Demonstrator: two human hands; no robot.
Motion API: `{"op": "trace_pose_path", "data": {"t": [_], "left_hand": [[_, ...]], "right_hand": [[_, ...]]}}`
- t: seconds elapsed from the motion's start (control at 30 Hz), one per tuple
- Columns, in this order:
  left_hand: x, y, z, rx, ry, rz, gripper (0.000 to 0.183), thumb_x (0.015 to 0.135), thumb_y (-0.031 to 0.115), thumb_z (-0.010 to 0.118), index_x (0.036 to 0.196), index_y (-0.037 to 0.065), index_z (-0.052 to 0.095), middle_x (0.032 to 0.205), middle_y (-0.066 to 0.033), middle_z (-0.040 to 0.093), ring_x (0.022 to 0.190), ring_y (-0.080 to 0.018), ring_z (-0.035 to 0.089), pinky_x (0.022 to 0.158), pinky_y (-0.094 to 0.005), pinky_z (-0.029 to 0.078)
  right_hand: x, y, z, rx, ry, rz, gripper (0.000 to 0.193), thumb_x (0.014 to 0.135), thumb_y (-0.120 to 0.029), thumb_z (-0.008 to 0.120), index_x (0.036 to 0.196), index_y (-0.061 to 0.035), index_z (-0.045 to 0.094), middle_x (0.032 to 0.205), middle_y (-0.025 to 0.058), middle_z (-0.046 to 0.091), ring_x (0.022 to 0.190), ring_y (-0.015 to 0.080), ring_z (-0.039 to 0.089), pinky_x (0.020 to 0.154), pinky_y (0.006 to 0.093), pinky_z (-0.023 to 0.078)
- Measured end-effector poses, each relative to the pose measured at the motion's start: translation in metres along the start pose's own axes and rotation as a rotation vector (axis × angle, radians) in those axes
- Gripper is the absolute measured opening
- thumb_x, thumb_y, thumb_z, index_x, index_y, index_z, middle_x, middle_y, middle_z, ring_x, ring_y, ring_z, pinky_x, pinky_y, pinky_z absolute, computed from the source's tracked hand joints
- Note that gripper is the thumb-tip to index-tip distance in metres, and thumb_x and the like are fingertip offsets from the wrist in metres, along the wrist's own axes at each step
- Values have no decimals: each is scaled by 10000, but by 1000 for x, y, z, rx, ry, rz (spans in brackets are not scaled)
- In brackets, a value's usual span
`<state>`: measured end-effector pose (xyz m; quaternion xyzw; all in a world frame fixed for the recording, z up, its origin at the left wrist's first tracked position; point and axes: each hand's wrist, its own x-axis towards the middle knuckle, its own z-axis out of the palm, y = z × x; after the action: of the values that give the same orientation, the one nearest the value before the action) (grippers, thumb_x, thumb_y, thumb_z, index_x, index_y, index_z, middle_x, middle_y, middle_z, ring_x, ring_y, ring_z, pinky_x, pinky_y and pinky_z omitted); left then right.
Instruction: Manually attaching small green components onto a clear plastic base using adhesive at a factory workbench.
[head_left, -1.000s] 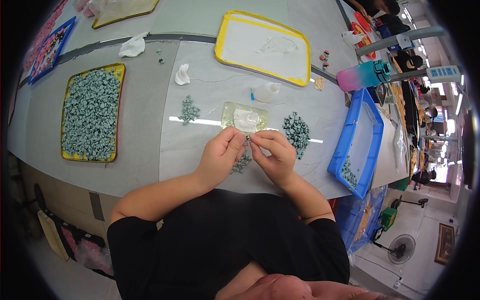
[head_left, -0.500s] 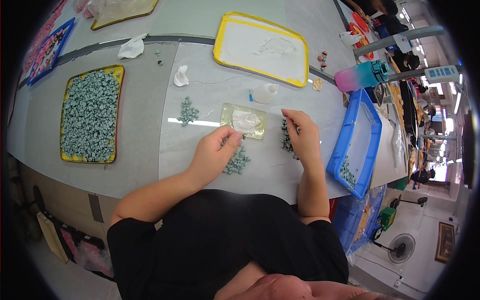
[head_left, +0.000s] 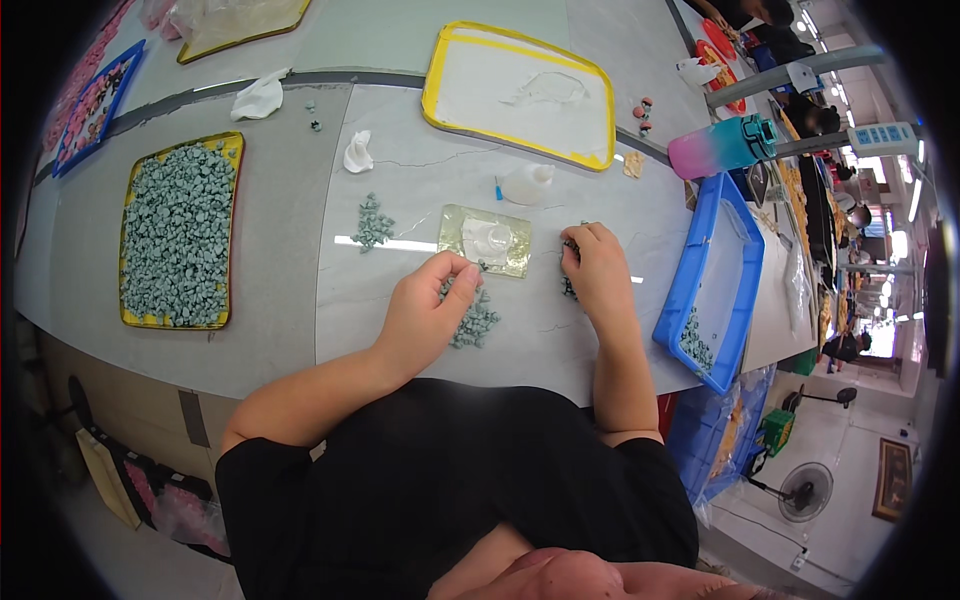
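My left hand (head_left: 430,305) is closed in a pinch, with a small dark-green piece (head_left: 482,266) at its fingertips. Below those fingers lies a loose pile of small grey-green pieces (head_left: 474,325). My right hand (head_left: 600,268) bends its fingers down onto a pile of darker green pieces (head_left: 569,288), which it partly covers. What its fingertips pinch, if anything, is hidden. Between my hands, a little farther off, a clear yellowish slab (head_left: 515,262) carries a white patch with a round, see-through spot (head_left: 499,238). Another small pile of green pieces (head_left: 374,222) sits to the left of the slab.
Beyond the slab lies a translucent squeeze bottle (head_left: 527,185) with a blue tip. A yellow-rimmed tray (head_left: 432,90) stands farther back. At left, another yellow tray (head_left: 238,160) is full of green pieces. To the right are a blue bin (head_left: 745,290) and a pink-teal drinking bottle (head_left: 715,148).
My right hand has moved slightly left and down, its fingers curling from outstretched into the dark-green pile. The left hand has stayed almost still, keeping its pinch.
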<state>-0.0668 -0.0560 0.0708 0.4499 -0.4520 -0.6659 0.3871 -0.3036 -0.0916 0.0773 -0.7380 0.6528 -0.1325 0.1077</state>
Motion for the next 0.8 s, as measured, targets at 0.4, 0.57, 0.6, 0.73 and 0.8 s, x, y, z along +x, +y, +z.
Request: {"op": "trace_pose_path", "data": {"t": [0.4, 0.57, 0.6, 0.73, 0.8], "left_hand": [[6, 1, -4, 346, -66, -37, 207, 930, 188, 506, 839, 6, 542, 648, 9, 490, 582, -45, 439, 514, -224, 379], [9, 1, -2, 210, -64, -113, 176, 929, 168, 492, 875, 8, 544, 678, 5, 488, 571, -49, 412, 500, -221, 355], [10, 1, -2, -34, -88, -215, 158, 934, 154, 475, 907, 12, 539, 702, 4, 480, 556, -48, 376, 484, -213, 327], [15, 3, -3, -456, -189, -428, 138, 949, 124, 440, 989, 19, 520, 759, 1, 458, 530, -39, 287, 452, -188, 243], [14, 7, -1, -481, -218, -451, 144, 953, 132, 443, 987, 18, 523, 757, 1, 462, 531, -36, 293, 448, -187, 242]], "right_hand": [[0, -19, -4, 394, 179, 5, 171, 768, 5, 605, 936, -19, 626, 792, 66, 593, 653, 132, 548, 638, 255, 456], [-1, -24, -8, 439, 152, -55, 213, 778, 33, 610, 982, -20, 641, 810, 71, 588, 692, 145, 557, 639, 238, 440], [-1, -25, -7, 439, 153, -55, 213, 778, 33, 610, 982, -20, 641, 810, 71, 588, 692, 145, 557, 639, 238, 440], [-9, -36, -2, 407, 170, -268, 258, 790, 58, 585, 1024, -34, 644, 844, 86, 595, 735, 186, 585, 660, 254, 470], [-14, -43, 1, 381, 177, -375, 265, 763, 54, 619, 1008, -40, 654, 873, 98, 618, 774, 217, 613, 675, 278, 502]]}}
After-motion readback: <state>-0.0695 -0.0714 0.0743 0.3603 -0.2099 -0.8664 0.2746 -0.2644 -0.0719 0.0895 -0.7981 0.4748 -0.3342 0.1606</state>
